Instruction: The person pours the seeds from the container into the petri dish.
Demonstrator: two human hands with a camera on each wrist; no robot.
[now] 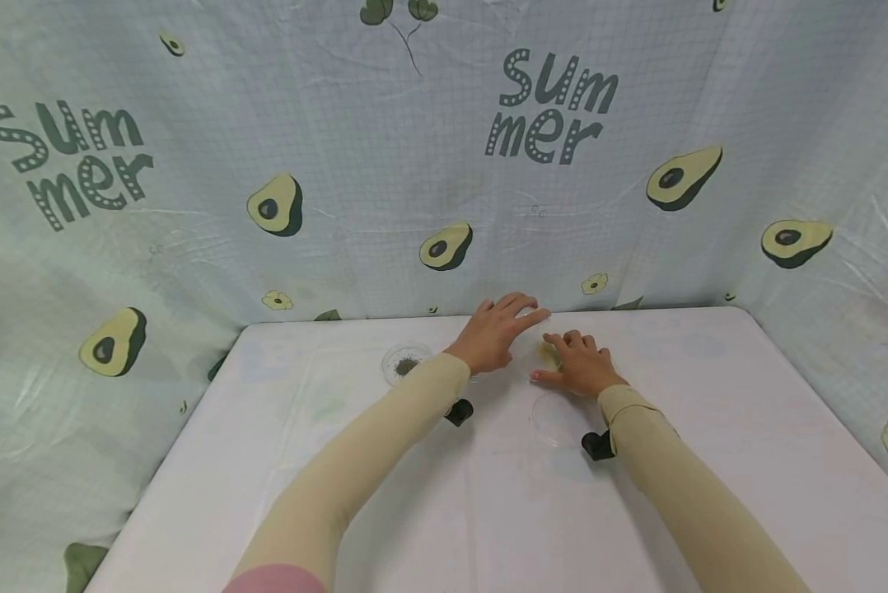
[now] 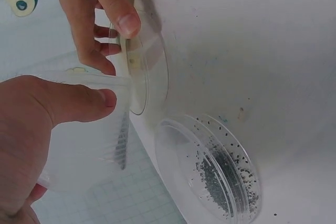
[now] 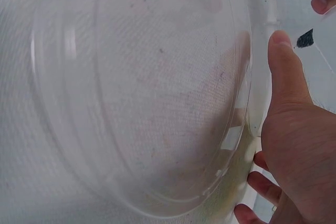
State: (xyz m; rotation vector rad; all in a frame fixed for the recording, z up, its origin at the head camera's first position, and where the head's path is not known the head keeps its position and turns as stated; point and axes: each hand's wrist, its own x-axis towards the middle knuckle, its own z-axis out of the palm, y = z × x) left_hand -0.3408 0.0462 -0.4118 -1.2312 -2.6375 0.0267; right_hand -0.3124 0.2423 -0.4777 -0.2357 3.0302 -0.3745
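My left hand (image 1: 492,333) grips a translucent, thin-walled plastic bag (image 2: 84,150), its thumb lying along the near face. Dark bits show toward one edge of the bag. To the right, my right hand (image 1: 581,366) holds a clear petri dish (image 2: 157,61) on the table, thumb on one side of the rim and curled fingers on the other. Something yellowish-green (image 1: 548,352) shows at this dish. Another petri dish (image 2: 247,182), with dark granules (image 2: 215,182) scattered in it, stands near my left forearm.
A further clear round dish or lid (image 1: 558,420) lies in front of my right hand. The white table (image 1: 385,511) meets a hanging avocado-print cloth (image 1: 355,165) at the back. Black camera mounts (image 1: 598,445) sit under both wrists.
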